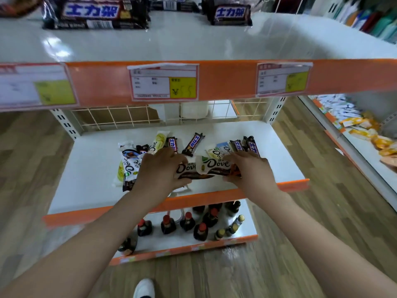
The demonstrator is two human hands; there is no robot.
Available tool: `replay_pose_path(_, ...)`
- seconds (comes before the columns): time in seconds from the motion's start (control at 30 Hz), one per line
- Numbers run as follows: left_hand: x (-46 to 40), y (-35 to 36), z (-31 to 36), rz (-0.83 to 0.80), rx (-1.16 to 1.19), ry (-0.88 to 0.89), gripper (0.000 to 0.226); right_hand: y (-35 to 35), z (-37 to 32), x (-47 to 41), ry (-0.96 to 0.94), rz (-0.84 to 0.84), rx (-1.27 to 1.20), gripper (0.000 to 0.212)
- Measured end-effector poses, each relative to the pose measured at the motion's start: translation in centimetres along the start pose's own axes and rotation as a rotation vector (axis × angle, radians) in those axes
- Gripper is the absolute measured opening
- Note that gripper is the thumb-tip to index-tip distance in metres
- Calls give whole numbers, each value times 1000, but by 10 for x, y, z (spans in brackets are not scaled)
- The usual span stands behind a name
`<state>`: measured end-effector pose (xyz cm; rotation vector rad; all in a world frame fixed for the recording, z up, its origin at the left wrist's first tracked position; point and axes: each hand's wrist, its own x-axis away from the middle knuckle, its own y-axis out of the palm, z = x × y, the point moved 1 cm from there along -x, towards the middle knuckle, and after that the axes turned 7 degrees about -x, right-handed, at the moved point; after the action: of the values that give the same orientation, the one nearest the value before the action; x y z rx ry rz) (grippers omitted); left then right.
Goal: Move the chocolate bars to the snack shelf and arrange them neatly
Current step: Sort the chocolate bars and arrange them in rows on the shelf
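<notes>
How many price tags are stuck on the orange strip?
3 price tags: one at the left, one in the middle, one on the right. More may lie outside the picture.

Between my two hands I hold a bundle of Dove bars, dark and white wrappers lying lengthwise, above the middle shelf near its front edge. More Dove and dark Snickers bars lie scattered toward its back.

We note a white middle shelf board with orange front lip bearing scattered wrapped Dove and brown Snickers chocolate bars, a white top shelf carrying two dark Snickers multipacks.
</notes>
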<state>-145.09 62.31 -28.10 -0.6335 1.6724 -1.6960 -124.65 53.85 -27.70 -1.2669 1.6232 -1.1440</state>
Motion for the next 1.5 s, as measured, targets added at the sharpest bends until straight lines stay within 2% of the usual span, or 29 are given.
replay_pose_path(0.3, 47, -73, 33, -16, -96, -20, 53, -68, -16, 60, -71, 53, 37, 52)
replay_pose_path(0.43, 65, -107, 47, 20, -68, -31, 53, -105, -25, 86, -126, 102, 30, 51)
replay_pose_path(0.6, 86, -151, 60, 99, -82, -8, 53, -149, -42, 109, -193, 127, 65, 48)
replay_pose_path(0.73, 98, -190, 59, 224, -100, 25, 46, -180, -64, 114, -253, 160, 46, 48)
replay_pose_path(0.83, 100, -215, 52, 296, -124, 43, 49, -200, -81, 110, -271, 186, 46, 44)
replay_pose_path(1.07, 93, -254, 15, 259, -142, -37, 44, -235, -119, 76, -331, 252, 79, 48)
replay_pose_path(1.17, 85, -267, -3, 292, -136, -65, 44, -242, -135, 55, -357, 280, 89, 49)
replay_pose_path(1.5, 45, -295, -93, 301, -77, -124, 46, -243, -195, -37, -438, 242, 68, 53)
